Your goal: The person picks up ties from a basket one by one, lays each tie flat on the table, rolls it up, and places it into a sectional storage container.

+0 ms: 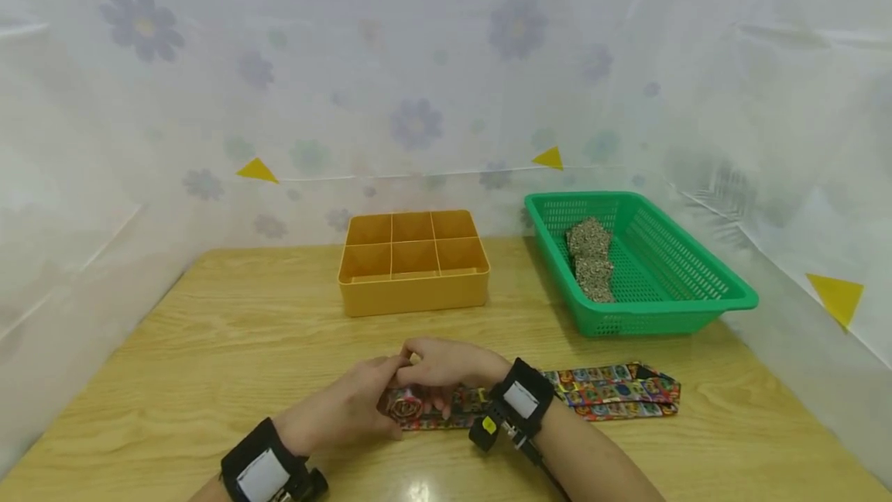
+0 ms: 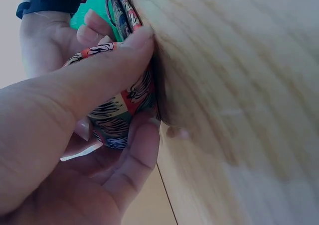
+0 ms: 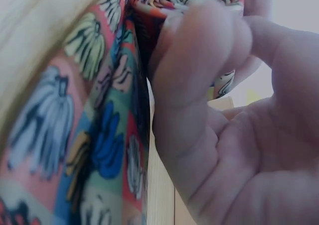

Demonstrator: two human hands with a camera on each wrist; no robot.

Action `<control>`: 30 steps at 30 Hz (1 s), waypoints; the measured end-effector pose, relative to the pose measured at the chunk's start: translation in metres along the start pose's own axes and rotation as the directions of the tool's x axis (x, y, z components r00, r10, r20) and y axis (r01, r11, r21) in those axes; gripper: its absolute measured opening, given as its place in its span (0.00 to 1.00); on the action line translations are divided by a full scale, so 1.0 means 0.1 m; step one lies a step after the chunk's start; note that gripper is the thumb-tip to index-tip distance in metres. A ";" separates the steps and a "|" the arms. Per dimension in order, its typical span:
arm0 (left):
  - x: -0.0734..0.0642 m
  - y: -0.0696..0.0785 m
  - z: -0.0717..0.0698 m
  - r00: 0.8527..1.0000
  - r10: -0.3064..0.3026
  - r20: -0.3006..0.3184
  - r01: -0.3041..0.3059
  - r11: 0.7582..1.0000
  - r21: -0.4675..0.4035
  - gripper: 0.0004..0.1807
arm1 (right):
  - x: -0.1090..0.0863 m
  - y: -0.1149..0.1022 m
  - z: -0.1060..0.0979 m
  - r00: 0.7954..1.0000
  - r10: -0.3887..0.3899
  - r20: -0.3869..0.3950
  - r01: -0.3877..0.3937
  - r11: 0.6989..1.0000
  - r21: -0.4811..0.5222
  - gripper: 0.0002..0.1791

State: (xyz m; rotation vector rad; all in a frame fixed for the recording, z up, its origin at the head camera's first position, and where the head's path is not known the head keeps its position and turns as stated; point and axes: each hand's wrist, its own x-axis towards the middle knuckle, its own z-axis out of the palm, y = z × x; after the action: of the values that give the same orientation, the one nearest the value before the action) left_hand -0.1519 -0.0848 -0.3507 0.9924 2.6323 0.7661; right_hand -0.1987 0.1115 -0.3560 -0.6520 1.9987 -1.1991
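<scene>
A long necktie (image 1: 616, 392) with a colourful cartoon print lies folded in layers across the table, its left end wound into a coil (image 1: 406, 407). My left hand (image 1: 348, 407) grips the coil from the left; in the left wrist view its thumb (image 2: 107, 73) crosses the printed cloth (image 2: 112, 118) and the fingers curl underneath. From above and the right, my right hand (image 1: 451, 366) holds the same coil with bent fingers. The right wrist view has those fingers (image 3: 199, 51) at the wound edge, with the flat layers (image 3: 75, 125) running off beside them.
Behind the hands stands a yellow-orange box (image 1: 414, 297) with several compartments. At the back right, a green basket (image 1: 662, 307) contains speckled grey-brown pieces (image 1: 591, 258). Pale floral sheeting (image 1: 418, 60) encloses the wooden table (image 1: 230, 331).
</scene>
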 end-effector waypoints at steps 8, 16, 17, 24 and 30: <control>0.00 0.00 -0.02 0.997 0.065 -0.044 -0.066 0.998 -0.022 0.36 | -0.03 -0.01 -0.05 0.996 0.003 0.093 -0.008 0.999 0.053 0.13; 0.00 0.02 -0.02 0.995 0.073 -0.066 -0.075 0.997 -0.022 0.26 | -0.07 0.00 -0.08 0.998 0.043 0.047 -0.040 0.997 -0.061 0.15; 0.00 0.03 -0.03 0.996 0.067 -0.067 -0.069 0.997 -0.019 0.25 | -0.07 0.00 -0.09 0.998 0.049 0.039 -0.045 0.996 -0.076 0.16; 0.00 0.05 -0.02 0.990 0.098 -0.099 -0.097 0.995 0.014 0.21 | -0.11 -0.04 -0.16 0.999 0.035 0.041 -0.029 0.992 -0.126 0.16; 0.02 0.07 0.00 0.991 0.071 -0.117 -0.077 0.996 -0.049 0.22 | -0.13 -0.02 -0.21 0.994 0.015 0.105 -0.010 0.999 -0.045 0.14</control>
State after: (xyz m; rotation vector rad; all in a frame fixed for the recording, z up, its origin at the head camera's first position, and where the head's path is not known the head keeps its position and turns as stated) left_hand -0.1498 -0.0790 -0.3469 1.0674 2.6687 0.9328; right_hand -0.2071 0.1314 -0.3436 -0.7093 1.9430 -1.0929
